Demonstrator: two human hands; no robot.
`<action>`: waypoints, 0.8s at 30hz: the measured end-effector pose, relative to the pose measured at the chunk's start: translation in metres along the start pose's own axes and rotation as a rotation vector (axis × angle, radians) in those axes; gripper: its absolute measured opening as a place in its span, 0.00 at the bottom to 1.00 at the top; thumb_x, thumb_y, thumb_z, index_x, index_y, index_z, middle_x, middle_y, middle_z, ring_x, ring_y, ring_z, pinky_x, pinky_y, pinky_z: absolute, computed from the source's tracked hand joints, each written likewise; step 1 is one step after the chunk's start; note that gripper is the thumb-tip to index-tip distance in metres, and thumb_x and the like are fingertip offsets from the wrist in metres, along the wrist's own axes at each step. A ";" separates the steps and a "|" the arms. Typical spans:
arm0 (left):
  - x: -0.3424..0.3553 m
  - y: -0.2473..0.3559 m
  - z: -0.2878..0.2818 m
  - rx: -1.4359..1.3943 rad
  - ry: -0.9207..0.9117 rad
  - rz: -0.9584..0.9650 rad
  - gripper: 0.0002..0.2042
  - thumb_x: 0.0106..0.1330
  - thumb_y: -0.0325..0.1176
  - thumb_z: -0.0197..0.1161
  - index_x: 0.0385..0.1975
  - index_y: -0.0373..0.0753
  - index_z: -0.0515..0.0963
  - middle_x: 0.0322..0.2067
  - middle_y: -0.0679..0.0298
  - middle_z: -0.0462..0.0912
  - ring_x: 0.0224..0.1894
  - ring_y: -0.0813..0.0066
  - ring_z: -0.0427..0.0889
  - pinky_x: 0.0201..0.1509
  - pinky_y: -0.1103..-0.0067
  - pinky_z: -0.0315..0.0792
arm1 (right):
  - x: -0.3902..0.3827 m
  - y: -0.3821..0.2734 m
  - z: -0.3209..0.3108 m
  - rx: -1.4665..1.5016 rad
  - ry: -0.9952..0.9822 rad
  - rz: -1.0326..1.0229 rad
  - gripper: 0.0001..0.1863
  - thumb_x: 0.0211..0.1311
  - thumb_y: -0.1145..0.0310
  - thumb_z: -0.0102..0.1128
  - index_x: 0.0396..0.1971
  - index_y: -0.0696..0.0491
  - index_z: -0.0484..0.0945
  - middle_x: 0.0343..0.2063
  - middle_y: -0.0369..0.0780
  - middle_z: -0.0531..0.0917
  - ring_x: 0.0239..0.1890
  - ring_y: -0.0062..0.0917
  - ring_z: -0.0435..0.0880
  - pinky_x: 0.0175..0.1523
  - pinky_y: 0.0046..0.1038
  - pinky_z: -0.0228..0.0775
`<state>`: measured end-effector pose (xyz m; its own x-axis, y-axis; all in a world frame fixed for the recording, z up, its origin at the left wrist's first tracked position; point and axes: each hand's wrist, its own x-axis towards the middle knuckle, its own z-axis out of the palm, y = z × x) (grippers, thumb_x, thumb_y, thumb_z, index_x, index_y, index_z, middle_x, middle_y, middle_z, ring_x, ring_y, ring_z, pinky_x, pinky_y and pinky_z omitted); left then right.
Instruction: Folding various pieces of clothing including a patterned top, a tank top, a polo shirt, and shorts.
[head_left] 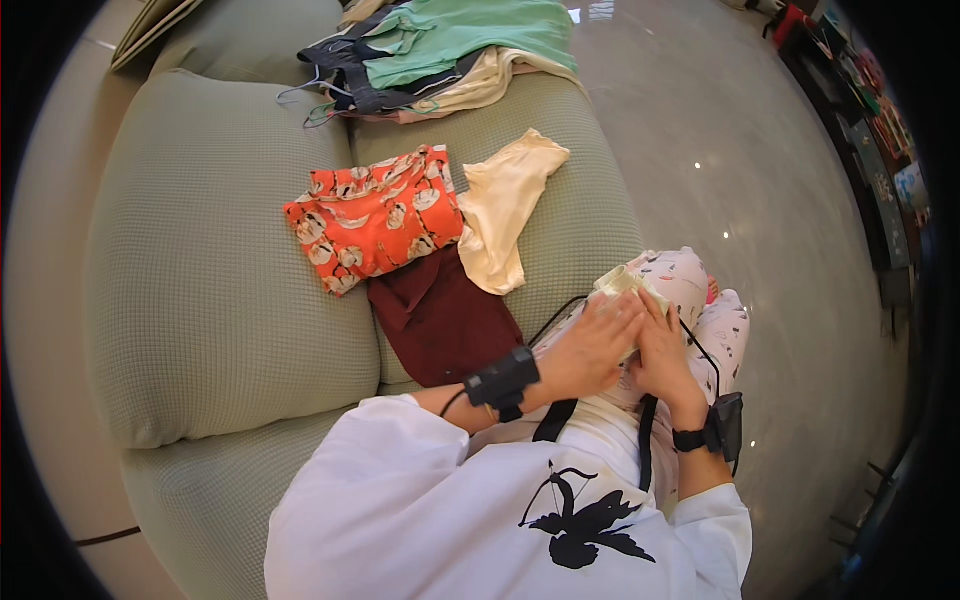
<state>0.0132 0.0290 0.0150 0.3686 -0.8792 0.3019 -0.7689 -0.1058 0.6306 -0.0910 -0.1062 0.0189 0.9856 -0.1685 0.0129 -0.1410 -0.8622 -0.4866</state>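
Note:
On my thigh lies a small pale yellow garment point(622, 282), bunched or folded up; its kind I cannot make out. My left hand point(598, 342) covers its near part, fingers together and pressing on it. From the right side my right hand point(660, 345) grips the same cloth, the fingertips of both hands meeting on it. Left of my knees, a cream top point(505, 210) is spread on the sofa seat. It touches a folded orange patterned garment point(375, 215), which partly overlaps a folded maroon garment point(440, 315).
The green sofa point(230, 250) extends to my left and ahead. At its far end sits a pile of clothes with a mint green garment point(480, 40) on top. A dark shelf point(860, 150) with assorted items stands at the right, across the shiny grey floor point(790, 330).

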 end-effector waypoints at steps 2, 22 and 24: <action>0.003 0.007 0.004 0.062 -0.160 0.100 0.33 0.41 0.26 0.63 0.52 0.30 0.60 0.54 0.46 0.61 0.56 0.48 0.60 0.58 0.64 0.56 | 0.009 0.005 0.000 0.012 0.037 0.007 0.31 0.34 0.77 0.57 0.48 0.55 0.69 0.51 0.41 0.70 0.59 0.32 0.60 0.62 0.47 0.41; 0.127 -0.276 -0.120 -0.839 0.440 -0.830 0.21 0.56 0.34 0.59 0.46 0.30 0.65 0.40 0.53 0.76 0.42 0.63 0.76 0.43 0.71 0.71 | 0.010 0.033 0.026 0.708 0.449 0.508 0.10 0.55 0.78 0.49 0.38 0.59 0.71 0.31 0.40 0.79 0.34 0.22 0.78 0.40 0.21 0.68; 0.100 -0.275 -0.105 0.157 0.537 -0.680 0.27 0.52 0.36 0.61 0.47 0.27 0.62 0.39 0.45 0.74 0.43 0.52 0.74 0.44 0.66 0.69 | 0.013 0.030 0.030 0.694 0.468 0.509 0.10 0.55 0.78 0.49 0.38 0.59 0.71 0.30 0.40 0.79 0.34 0.23 0.78 0.40 0.21 0.68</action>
<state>0.3161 0.0190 -0.0531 0.9381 -0.2698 0.2172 -0.3422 -0.6245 0.7021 -0.0792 -0.1200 -0.0214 0.6647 -0.7439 -0.0685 -0.3051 -0.1867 -0.9338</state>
